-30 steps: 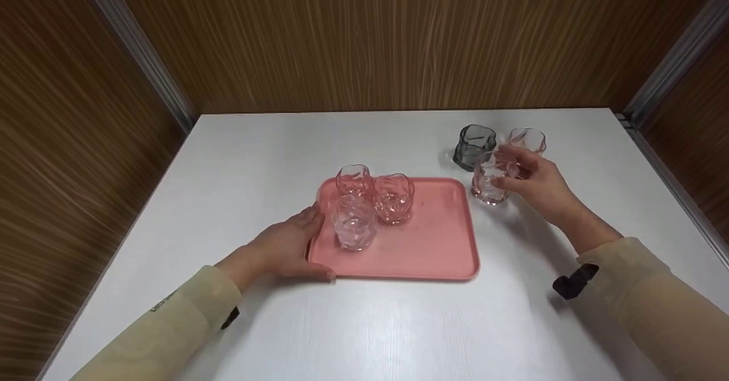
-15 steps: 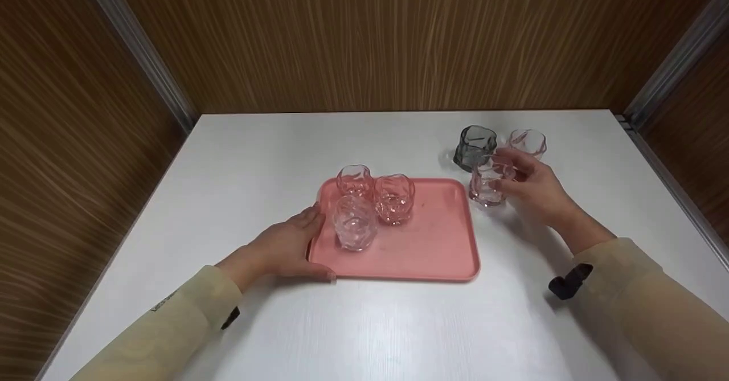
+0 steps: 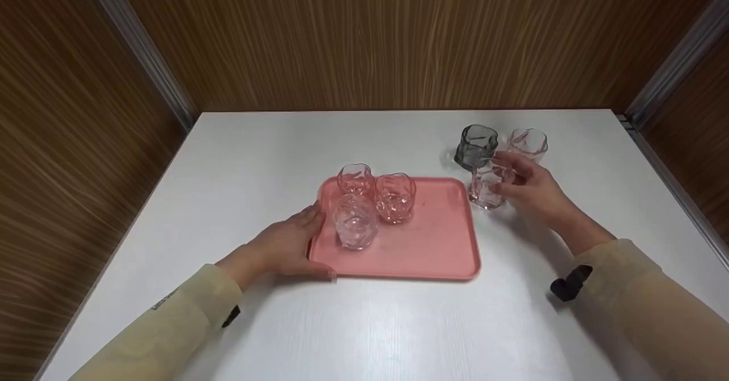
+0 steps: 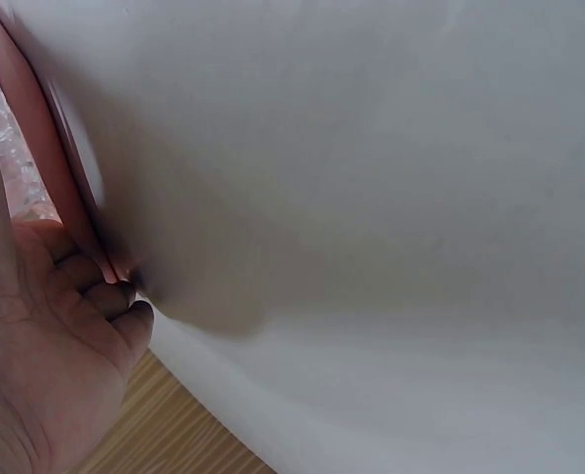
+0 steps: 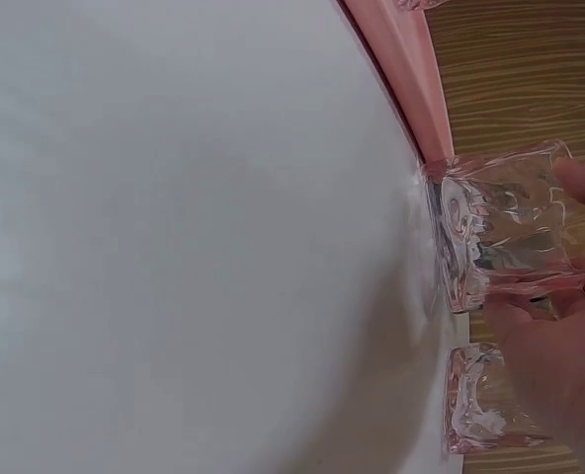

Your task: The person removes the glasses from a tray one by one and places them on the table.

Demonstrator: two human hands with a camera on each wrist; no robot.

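A clear glass tumbler (image 3: 487,189) with a twisted, faceted wall and a faint pink tint stands upright on the white counter (image 3: 398,324), just right of the pink tray (image 3: 433,244), near a grey tumbler (image 3: 475,145) and another pink one (image 3: 528,142).

The head view looks forward and down from above, taking in the whole white table (image 3: 398,324); the left wrist view sits very close, skimming the pink tray (image 4: 45,148) edge; the right wrist view, equally near, shares that tray (image 5: 401,59) rim
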